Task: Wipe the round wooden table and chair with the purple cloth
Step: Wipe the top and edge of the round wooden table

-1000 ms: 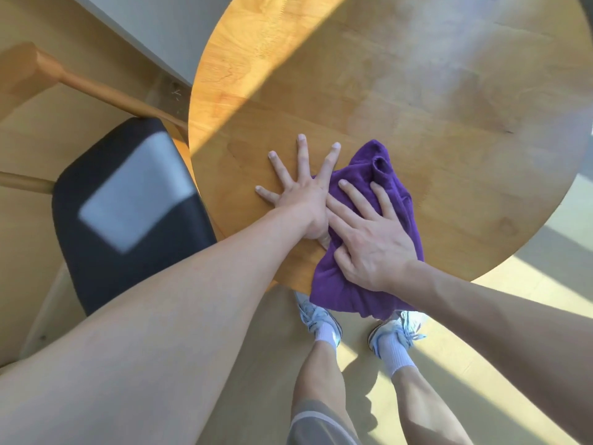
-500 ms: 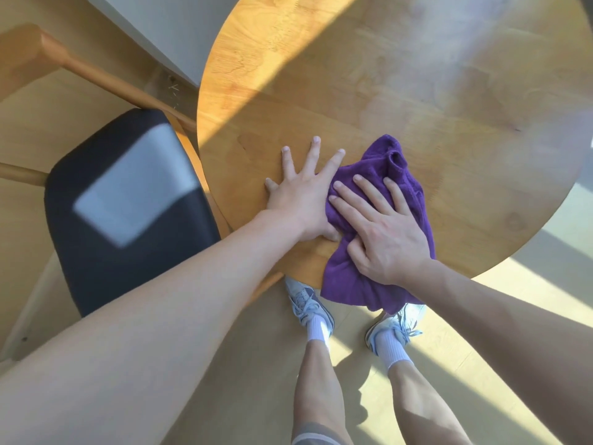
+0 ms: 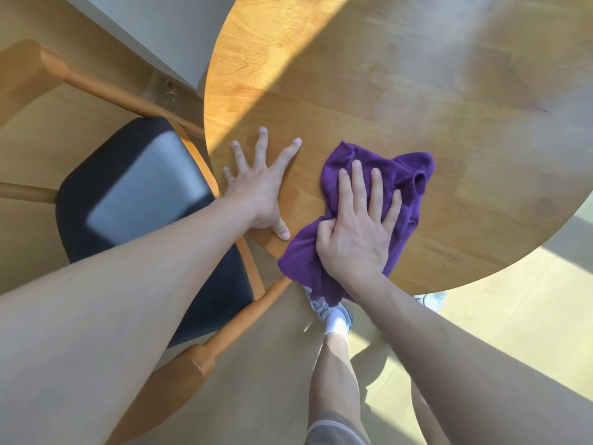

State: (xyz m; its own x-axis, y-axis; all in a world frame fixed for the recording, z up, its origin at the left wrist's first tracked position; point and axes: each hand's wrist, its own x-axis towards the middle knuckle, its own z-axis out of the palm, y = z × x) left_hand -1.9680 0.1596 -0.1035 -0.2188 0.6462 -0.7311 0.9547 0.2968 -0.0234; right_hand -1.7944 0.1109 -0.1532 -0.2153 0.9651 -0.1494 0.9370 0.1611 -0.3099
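The round wooden table (image 3: 401, 91) fills the upper right of the head view. A crumpled purple cloth (image 3: 407, 175) lies on its near edge, one end drooping over the rim. My right hand (image 3: 356, 226) presses flat on the cloth with straight, spread fingers. My left hand (image 3: 263, 191) rests flat on the bare tabletop just left of the cloth, fingers splayed, apart from it. The wooden chair with a black padded seat (image 3: 134, 200) stands at the left, tucked close against the table's rim.
The chair's wooden armrests (image 3: 106, 88) run above and below the seat. A pale wall corner (image 3: 154, 30) stands behind the table. My legs and white sneakers (image 3: 333, 316) stand on the wood floor under the table's near edge.
My right hand has slid the cloth to the right along the table's near edge, away from my left hand. My left hand stays flat on the table. The view has shifted right.
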